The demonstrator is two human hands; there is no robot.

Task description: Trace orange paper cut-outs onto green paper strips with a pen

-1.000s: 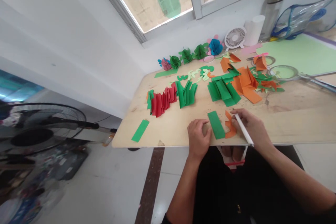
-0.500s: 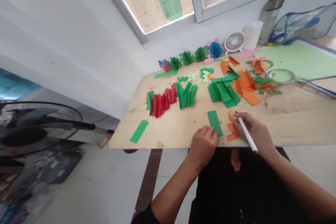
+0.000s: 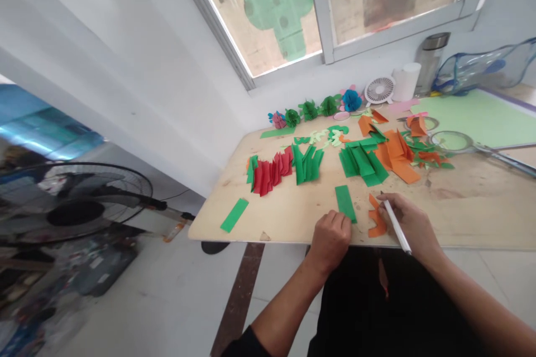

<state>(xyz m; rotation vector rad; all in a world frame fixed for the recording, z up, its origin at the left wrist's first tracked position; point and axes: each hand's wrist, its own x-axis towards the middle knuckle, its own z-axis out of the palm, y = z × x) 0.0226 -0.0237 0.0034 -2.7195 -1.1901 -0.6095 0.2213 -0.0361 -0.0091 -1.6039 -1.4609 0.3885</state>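
In the head view my right hand (image 3: 412,228) is closed around a white pen (image 3: 397,226), whose dark tip points away from me. Just left of those fingers lies an orange paper cut-out (image 3: 377,224) with a notched edge, partly under the hand. At the table's front edge my left hand (image 3: 333,239) rests palm down with its fingers curled in. Its fingertips are hidden, so whether it holds anything does not show. A green paper strip (image 3: 345,203) lies flat against its knuckles. Another green strip (image 3: 234,215) is farther left.
Folded red paper (image 3: 274,172) and folded green paper (image 3: 363,162) stand mid-table, with orange folded paper (image 3: 397,156) beside them. Scissors (image 3: 498,156) lie at right. Paper-ball figures (image 3: 309,110), a small fan (image 3: 379,91) and a bottle (image 3: 431,64) line the wall.
The camera view has shifted, so the table sits lower and farther right. My left fingers have drawn back from the green strip's end. The pen stays in my right hand.
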